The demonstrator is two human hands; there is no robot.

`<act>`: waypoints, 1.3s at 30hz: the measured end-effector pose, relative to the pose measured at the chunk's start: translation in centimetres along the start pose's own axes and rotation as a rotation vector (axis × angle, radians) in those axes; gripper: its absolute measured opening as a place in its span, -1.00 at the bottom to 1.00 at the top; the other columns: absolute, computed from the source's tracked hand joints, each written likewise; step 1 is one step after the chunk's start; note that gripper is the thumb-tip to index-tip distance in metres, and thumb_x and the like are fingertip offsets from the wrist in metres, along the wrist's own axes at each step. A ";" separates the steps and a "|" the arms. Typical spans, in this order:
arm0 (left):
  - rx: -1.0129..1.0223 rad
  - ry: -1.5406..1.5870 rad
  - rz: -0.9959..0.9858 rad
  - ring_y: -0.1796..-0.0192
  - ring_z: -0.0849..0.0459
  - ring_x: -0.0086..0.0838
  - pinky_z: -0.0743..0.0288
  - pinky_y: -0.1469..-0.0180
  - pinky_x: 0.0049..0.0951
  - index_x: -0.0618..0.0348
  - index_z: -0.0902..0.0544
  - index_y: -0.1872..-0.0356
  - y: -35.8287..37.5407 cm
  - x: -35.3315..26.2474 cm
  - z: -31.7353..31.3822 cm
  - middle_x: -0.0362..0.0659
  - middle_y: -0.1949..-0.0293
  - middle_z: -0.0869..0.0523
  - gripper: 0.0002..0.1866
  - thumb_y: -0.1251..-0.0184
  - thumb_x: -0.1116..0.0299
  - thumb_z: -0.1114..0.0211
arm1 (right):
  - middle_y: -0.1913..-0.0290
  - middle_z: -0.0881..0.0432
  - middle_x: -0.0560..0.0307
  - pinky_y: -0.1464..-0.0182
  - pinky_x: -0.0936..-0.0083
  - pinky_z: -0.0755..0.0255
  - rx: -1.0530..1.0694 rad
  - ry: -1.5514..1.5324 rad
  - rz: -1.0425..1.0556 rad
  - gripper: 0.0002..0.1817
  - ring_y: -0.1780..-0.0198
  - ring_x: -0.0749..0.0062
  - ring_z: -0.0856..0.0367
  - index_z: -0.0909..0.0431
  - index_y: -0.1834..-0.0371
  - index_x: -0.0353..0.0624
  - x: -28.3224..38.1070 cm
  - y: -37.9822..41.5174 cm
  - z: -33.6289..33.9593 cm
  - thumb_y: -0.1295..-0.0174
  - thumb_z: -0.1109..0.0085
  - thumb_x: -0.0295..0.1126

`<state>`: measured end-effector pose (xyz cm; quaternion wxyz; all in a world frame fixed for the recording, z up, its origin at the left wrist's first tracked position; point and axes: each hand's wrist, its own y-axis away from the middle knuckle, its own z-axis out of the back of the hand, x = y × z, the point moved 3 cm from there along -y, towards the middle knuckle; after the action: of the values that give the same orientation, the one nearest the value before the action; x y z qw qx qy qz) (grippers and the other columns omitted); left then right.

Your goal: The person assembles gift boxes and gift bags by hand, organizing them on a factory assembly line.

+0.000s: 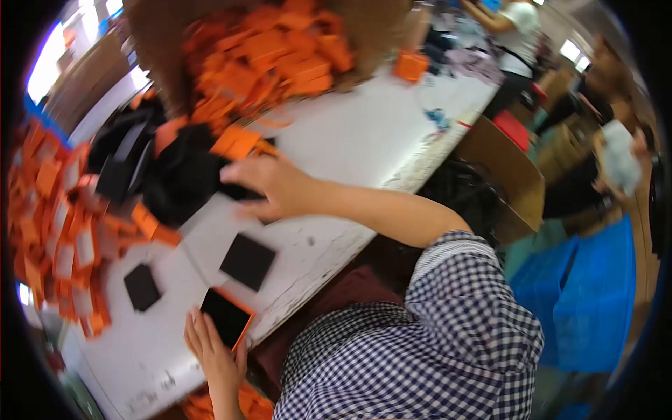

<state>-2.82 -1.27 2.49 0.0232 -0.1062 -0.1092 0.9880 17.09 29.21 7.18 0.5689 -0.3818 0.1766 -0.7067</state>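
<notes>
Head view. The right hand (269, 185) is extended across the white worktop (350, 140) with the arm reaching out from a checked sleeve (434, 329). Its fingers are curled loosely over the near edge of a pile of black pads (178, 175); whether a pad is actually pinched cannot be determined, since the hand is motion-blurred. An orange box part (238, 142) lies just beyond the fingertips, touching the black pile.

The left hand (213, 350) lies at the near edge of the worktop with its fingers extended and close together, resting against the near side of an open orange box (225, 316) whose interior is black. The box sits flat on the worktop at its front edge.

Two loose black square pads lie flat on the worktop between the hands: a larger one (247, 261) just beyond the orange box, and a smaller one (142, 286) to its left, apart from both.

A heap of orange boxes (269, 56) fills the far part of the worktop, and a further mass of orange boxes (59, 231) runs along the left side.

Another person (514, 35) stands at the far end of the worktop. A brown carton (511, 175) and a blue bin (588, 294) stand beside the worktop on the right.
</notes>
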 end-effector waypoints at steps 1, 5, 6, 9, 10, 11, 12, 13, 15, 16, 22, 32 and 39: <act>0.054 -0.063 0.009 -0.63 -0.08 0.32 0.07 -0.60 0.24 0.53 -0.25 -0.51 -0.3 -0.2 0.1 0.29 -0.61 -0.16 -0.13 -0.29 0.19 -0.38 | -0.18 -0.63 -0.22 -0.22 0.08 -0.49 -0.045 0.045 -0.236 -0.31 -0.16 -0.18 -0.60 -0.46 -0.30 -0.32 -2.9 -0.8 2.2 -0.23 -0.44 -0.09; 0.069 -0.062 -0.082 -0.59 -0.20 0.26 -0.02 -0.60 0.18 0.40 -0.34 -0.49 -2.8 -2.4 2.4 0.30 -0.56 -0.25 -0.22 -0.32 0.19 -0.36 | -0.20 -0.57 -0.36 -0.27 0.00 -0.44 0.184 0.351 -0.436 -0.14 -0.24 -0.25 -0.50 -0.46 -0.27 -0.34 -15.5 -1.4 0.3 0.01 -0.43 0.07; 0.163 -0.039 -0.138 -0.58 -0.19 0.30 -0.09 -0.61 0.12 0.48 -0.24 -0.53 -3.3 -2.8 2.4 0.35 -0.56 -0.23 -0.18 -0.46 0.12 -0.33 | -0.11 -0.64 -0.38 -0.20 -0.03 -0.50 0.225 0.393 -0.440 -0.14 -0.16 -0.30 -0.59 -0.53 -0.15 -0.38 -15.8 -2.0 -0.7 0.03 -0.45 0.16; 0.142 -0.085 -0.182 -0.55 -0.23 0.32 -0.12 -0.61 0.08 0.57 -0.25 -0.49 -3.4 -2.5 0.9 0.36 -0.53 -0.27 -0.22 -0.45 0.21 -0.31 | 0.05 -0.72 -0.38 -0.03 0.01 -0.61 0.099 0.226 -0.573 -0.03 -0.02 -0.26 -0.71 -0.56 0.03 -0.40 -16.6 -2.6 -5.0 0.18 -0.50 0.37; 0.098 -0.036 -0.184 -0.54 -0.26 0.30 -0.13 -0.60 0.11 0.49 -0.27 -0.51 -3.3 -2.8 1.0 0.34 -0.54 -0.27 -0.28 -0.48 0.24 -0.27 | 0.05 -0.73 -0.34 -0.03 0.02 -0.61 0.164 0.221 -0.624 -0.02 -0.02 -0.24 -0.72 -0.55 0.02 -0.39 -15.1 -3.3 -4.5 0.21 -0.51 0.36; 0.094 -0.041 -0.190 -0.54 -0.26 0.30 -0.13 -0.60 0.11 0.49 -0.27 -0.51 -3.6 -3.0 1.1 0.34 -0.54 -0.27 -0.28 -0.48 0.24 -0.27 | 0.08 -0.75 -0.29 0.01 -0.03 -0.61 0.251 0.217 -0.666 -0.01 0.02 -0.22 -0.74 -0.54 0.00 -0.37 -14.0 -3.8 -4.3 0.23 -0.51 0.37; 0.101 -0.085 -0.238 -0.54 -0.26 0.31 -0.13 -0.59 0.13 0.44 -0.29 -0.51 -3.7 -3.3 1.2 0.34 -0.53 -0.28 -0.30 -0.48 0.26 -0.27 | 0.06 -0.75 -0.28 -0.01 -0.04 -0.60 0.271 0.291 -0.659 0.02 -0.01 -0.21 -0.73 -0.52 -0.04 -0.37 -12.1 -4.3 -3.6 0.26 -0.53 0.36; 0.111 -0.126 -0.284 -0.53 -0.26 0.31 -0.14 -0.58 0.16 0.39 -0.31 -0.52 -3.8 -3.5 1.4 0.35 -0.53 -0.28 -0.32 -0.48 0.28 -0.26 | 0.04 -0.74 -0.27 -0.03 -0.04 -0.58 0.295 0.364 -0.654 0.06 -0.04 -0.20 -0.72 -0.51 -0.08 -0.37 -10.5 -4.6 -3.0 0.30 -0.55 0.35; 0.120 -0.088 -0.312 -0.54 -0.27 0.28 -0.14 -0.58 0.17 0.34 -0.32 -0.52 -4.6 -4.0 1.8 0.33 -0.54 -0.28 -0.34 -0.49 0.29 -0.25 | -0.01 -0.71 -0.28 -0.08 -0.03 -0.55 0.296 0.293 -0.648 0.06 -0.08 -0.19 -0.69 -0.46 -0.16 -0.37 -10.3 -5.3 -3.2 0.26 -0.56 0.28; 0.129 -0.049 -0.335 -0.54 -0.28 0.26 -0.15 -0.57 0.18 0.30 -0.34 -0.52 -4.9 -4.2 1.9 0.31 -0.54 -0.29 -0.36 -0.50 0.30 -0.24 | -0.06 -0.69 -0.29 -0.12 -0.03 -0.53 0.299 0.220 -0.636 0.07 -0.13 -0.19 -0.67 -0.42 -0.25 -0.36 -10.4 -5.6 -3.7 0.21 -0.58 0.21; 0.155 -0.118 -0.356 -0.56 -0.34 0.11 -0.22 -0.53 0.13 0.18 -0.39 -0.52 -4.8 -3.1 0.7 0.17 -0.56 -0.34 -0.41 -0.53 0.26 -0.21 | -0.35 -0.48 -0.36 -0.32 0.03 -0.43 -0.265 -0.035 -0.480 -0.05 -0.35 -0.15 -0.53 -0.15 -0.54 -0.33 -10.1 -5.2 -0.8 -0.19 -0.47 -0.14; 0.049 -0.155 -0.283 -0.45 -0.44 0.12 -0.37 -0.41 0.14 -0.01 -0.52 -0.46 -4.4 -2.4 1.5 0.12 -0.50 -0.43 -0.46 -0.51 0.19 -0.29 | -0.08 -0.62 -0.02 -0.18 0.31 -0.48 -0.165 -0.436 -0.640 -0.24 -0.06 0.31 -0.60 -0.04 -0.65 -0.21 4.4 11.2 5.6 -0.58 -0.09 -0.05; 0.000 -0.097 -0.297 -0.44 -0.44 0.13 -0.30 -0.44 0.18 -0.07 -0.51 -0.48 -5.5 -2.3 1.1 0.17 -0.44 -0.45 -0.45 -0.50 0.22 -0.28 | -0.01 -0.65 -0.29 0.05 0.03 -0.52 0.109 0.132 -0.949 -0.63 0.02 -0.16 -0.65 -0.49 0.04 -0.32 6.0 15.4 5.9 -0.38 -0.19 -0.18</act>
<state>-0.64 3.74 5.22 0.1639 -0.0412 -0.1247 0.9777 31.41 20.25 2.52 0.1904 -0.3443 -0.0184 -0.9192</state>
